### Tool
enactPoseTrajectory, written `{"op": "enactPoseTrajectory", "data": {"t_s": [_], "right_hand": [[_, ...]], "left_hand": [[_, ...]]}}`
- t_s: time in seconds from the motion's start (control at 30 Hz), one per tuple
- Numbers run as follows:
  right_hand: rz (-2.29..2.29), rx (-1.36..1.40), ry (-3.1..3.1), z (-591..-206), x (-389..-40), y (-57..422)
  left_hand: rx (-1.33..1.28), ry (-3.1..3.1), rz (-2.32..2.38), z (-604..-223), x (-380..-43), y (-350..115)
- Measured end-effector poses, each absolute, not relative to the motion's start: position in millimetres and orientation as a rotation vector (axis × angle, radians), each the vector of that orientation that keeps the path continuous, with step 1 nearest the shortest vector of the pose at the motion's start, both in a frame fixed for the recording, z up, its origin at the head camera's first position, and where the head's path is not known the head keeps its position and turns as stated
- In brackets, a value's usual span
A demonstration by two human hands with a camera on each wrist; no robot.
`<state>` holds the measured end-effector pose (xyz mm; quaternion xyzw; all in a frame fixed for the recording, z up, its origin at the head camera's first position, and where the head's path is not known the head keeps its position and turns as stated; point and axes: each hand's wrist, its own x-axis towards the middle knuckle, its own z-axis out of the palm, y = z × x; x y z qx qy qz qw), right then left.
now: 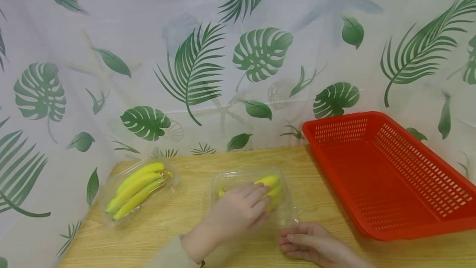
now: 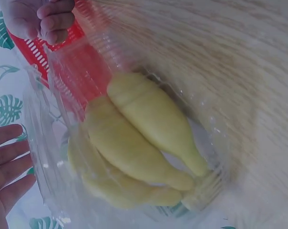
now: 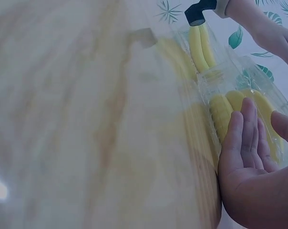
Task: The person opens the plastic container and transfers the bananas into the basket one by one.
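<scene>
A clear plastic clamshell box (image 1: 286,214) with a bunch of yellow bananas (image 2: 134,138) inside sits on the table in front of me. My left hand (image 1: 239,208) lies over the top of the box, partly covering the bananas in the head view. In the left wrist view its straight fingers (image 2: 13,157) are spread beside the lid's edge. Close to the box's near right corner is my right hand (image 1: 316,243), fingers slightly bent and nothing gripped. The right wrist view has its fingers (image 3: 235,136) extended alongside the box.
Over on the left, a second clear box (image 1: 174,185) holds another bunch of bananas (image 1: 137,187). A red perforated plastic basket (image 1: 349,202) stands on the right. Behind the wooden table (image 1: 193,214) hangs a leaf-print cloth (image 1: 215,135).
</scene>
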<state>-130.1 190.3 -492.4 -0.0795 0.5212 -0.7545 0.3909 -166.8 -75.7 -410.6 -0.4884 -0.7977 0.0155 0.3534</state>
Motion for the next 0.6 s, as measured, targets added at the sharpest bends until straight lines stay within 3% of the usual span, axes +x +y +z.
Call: {"op": "enactPoseTrajectory", "data": {"t_s": [0.6], "right_hand": [[-1.873,-0.233,1.369,-490,-127,174]], "left_hand": [[-1.169,-2.08,0.023,-412,-169,-116]]}}
